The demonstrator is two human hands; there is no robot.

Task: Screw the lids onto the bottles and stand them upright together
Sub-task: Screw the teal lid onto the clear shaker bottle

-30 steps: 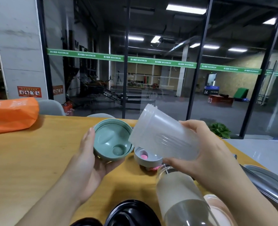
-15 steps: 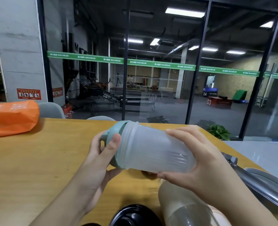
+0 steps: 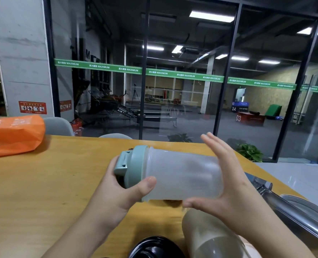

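1. Bottle (image 3: 182, 177), frosted and clear, lies on its side in the air above the table (image 3: 42, 192), with the green lid (image 3: 131, 168) seated on its mouth and pointing to your left.
2. Your left hand (image 3: 117, 190) is clamped on the lid, thumb across its rim. Your right hand (image 3: 229, 181) cups the bottle's base on the palm, fingers spread wide and lifted off the wall.
3. Close those right fingers round the body before you turn; an open palm will likely slip on smooth plastic.
4. Keep lid and bottle on one axis so the thread does not cross, and twist until it stops.
5. Below you lie a second bottle (image 3: 210, 237), uncapped as far as can be seen, and a black lid (image 3: 154, 247).
6. An orange bag (image 3: 12, 135) sits far left on the wooden top; beyond is glass walling and a dim gym hall.
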